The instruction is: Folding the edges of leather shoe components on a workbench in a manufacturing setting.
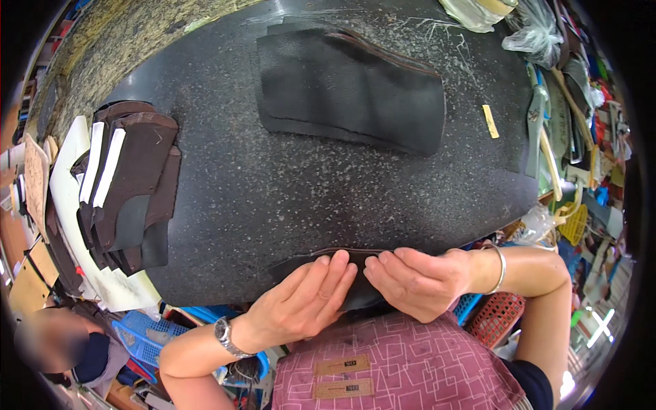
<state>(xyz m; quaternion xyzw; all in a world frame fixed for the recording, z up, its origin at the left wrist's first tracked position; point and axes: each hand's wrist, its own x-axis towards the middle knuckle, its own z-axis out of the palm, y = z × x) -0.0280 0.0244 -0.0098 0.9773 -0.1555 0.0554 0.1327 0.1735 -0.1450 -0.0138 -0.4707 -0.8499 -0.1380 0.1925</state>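
Observation:
At the near edge of the dark worktable, a black leather piece (pixel 361 290) lies between my hands, its seam-like edge facing up. My left hand (pixel 304 297) is closed on that edge, fingers pressed together. Just beside it, my right hand (pixel 420 279) pinches the same edge with curled fingers. The thumbs and much of the leather are hidden behind the hands and against the apron (pixel 410 362). Farther back on the table rests a stack of black leather pieces (pixel 348 89).
Dark brown cut pieces (pixel 140 157) with white strips are piled at the left. A yellow strip (pixel 490 121) lies at the right, near tools (pixel 536 109) and a plastic bag (pixel 536 34). Below stand a blue basket (pixel 147 335) and a red basket (pixel 497 318). Another person (pixel 99 355) is at lower left.

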